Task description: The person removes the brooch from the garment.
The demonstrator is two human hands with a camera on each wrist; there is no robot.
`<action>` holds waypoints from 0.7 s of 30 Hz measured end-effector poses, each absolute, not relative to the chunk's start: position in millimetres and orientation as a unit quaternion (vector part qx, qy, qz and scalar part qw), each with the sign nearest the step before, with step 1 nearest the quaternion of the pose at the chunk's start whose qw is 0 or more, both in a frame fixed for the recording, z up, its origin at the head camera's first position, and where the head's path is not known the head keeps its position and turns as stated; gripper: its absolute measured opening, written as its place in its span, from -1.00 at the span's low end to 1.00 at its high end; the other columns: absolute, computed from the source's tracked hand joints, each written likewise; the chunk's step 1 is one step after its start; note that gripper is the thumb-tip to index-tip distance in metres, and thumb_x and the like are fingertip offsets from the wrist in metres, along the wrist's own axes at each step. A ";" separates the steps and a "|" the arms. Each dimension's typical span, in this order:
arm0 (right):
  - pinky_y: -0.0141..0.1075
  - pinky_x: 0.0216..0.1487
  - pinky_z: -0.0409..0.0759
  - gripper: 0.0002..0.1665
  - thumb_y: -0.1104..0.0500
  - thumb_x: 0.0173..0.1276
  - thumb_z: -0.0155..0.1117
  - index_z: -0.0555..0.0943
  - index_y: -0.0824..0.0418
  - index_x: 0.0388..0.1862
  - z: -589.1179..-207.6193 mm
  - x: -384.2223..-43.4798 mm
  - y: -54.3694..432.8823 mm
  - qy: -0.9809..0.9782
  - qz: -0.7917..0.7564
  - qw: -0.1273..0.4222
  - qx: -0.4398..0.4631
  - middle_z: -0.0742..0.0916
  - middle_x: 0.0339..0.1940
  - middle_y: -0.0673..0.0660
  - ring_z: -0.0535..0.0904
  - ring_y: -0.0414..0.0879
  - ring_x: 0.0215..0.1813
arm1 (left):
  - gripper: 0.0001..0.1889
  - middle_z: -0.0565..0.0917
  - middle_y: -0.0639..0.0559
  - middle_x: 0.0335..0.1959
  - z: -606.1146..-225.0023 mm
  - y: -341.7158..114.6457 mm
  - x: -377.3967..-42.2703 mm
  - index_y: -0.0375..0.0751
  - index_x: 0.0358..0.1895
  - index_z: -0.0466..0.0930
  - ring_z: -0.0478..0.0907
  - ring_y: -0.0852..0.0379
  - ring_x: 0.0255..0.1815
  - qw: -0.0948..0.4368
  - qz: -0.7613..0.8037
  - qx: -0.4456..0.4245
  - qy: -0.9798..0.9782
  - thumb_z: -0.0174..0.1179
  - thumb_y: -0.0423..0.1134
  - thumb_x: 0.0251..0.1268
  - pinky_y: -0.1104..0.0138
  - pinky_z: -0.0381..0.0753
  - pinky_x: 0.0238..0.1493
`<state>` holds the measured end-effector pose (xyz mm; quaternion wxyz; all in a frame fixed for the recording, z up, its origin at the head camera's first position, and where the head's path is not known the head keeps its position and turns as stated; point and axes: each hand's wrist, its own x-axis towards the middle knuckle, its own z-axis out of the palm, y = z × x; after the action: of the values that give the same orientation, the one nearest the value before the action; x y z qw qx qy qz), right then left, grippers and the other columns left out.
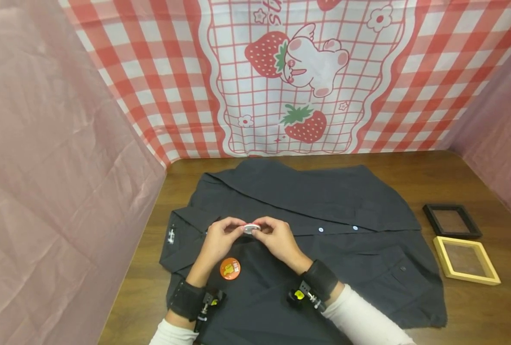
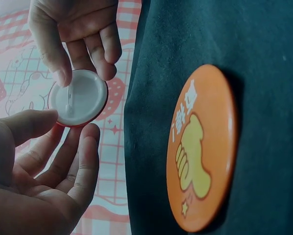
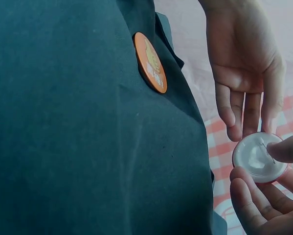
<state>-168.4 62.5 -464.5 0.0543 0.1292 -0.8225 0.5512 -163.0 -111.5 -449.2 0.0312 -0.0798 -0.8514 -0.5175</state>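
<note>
Orange badge (image 2: 203, 152) lies on shirt (image 1: 324, 268) near held badge (image 2: 89, 98), 2 frames (image 1: 459, 236) rightward.

Far to the right of the fingers (image 1: 269, 222), a black frame (image 1: 458, 235) and a yellow frame (image 1: 472, 278) lie close together on the brown counter (image 1: 475, 311). Past the fingers is a checked cloth (image 1: 307, 115) with strawberries (image 1: 267, 53). A pink cloth (image 1: 65, 182) hangs left, another pink cloth (image 1: 497, 129) right

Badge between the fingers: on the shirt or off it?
Off. The left hand and right hand pinch the badge clear of the shirt, its white back showing.
</note>
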 end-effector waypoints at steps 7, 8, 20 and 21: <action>-0.49 -0.28 0.64 -0.81 0.37 0.15 0.42 0.69 0.29 -0.22 -468.5 -167.3 64.8 -0.809 0.566 0.046 0.152 0.77 -0.33 0.18 0.72 -0.11 -0.33 | -0.88 0.75 -0.15 -0.22 -450.9 -111.4 -163.3 -0.28 -0.19 0.70 0.72 -0.03 -0.13 0.033 -0.515 -0.084 -0.853 0.28 -0.35 0.25 0.20 0.70 -0.08; -0.49 -0.28 0.65 -0.81 0.36 0.15 0.42 0.69 0.29 -0.22 -468.8 -167.1 65.1 -0.809 0.565 0.046 0.154 0.77 -0.33 0.19 0.73 -0.09 -0.32 | -0.88 0.75 -0.15 -0.21 -451.2 -111.4 -163.4 -0.28 -0.18 0.70 0.72 -0.04 -0.13 0.033 -0.515 -0.084 -0.852 0.28 -0.36 0.25 0.20 0.70 -0.07; -0.50 -0.31 0.62 -0.81 0.36 0.16 0.41 0.69 0.30 -0.21 -468.8 -165.6 68.0 -0.807 0.569 0.038 0.154 0.77 -0.31 0.20 0.67 -0.18 -0.37 | -0.87 0.75 -0.15 -0.21 -450.3 -109.0 -161.3 -0.27 -0.18 0.71 0.72 -0.04 -0.12 0.032 -0.514 -0.080 -0.853 0.30 -0.34 0.24 0.17 0.70 -0.06; -0.50 -0.31 0.62 -0.81 0.36 0.16 0.41 0.69 0.31 -0.21 -469.0 -165.4 68.1 -0.806 0.570 0.039 0.153 0.77 -0.32 0.20 0.67 -0.20 -0.38 | -0.87 0.75 -0.15 -0.21 -450.4 -109.0 -161.3 -0.27 -0.17 0.71 0.72 -0.04 -0.12 0.032 -0.514 -0.080 -0.854 0.30 -0.34 0.24 0.17 0.70 -0.07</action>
<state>-165.4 68.1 -469.0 0.0387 0.1529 -0.8063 0.5701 -161.3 -109.0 -450.4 0.0318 -0.0797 -0.8537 -0.5136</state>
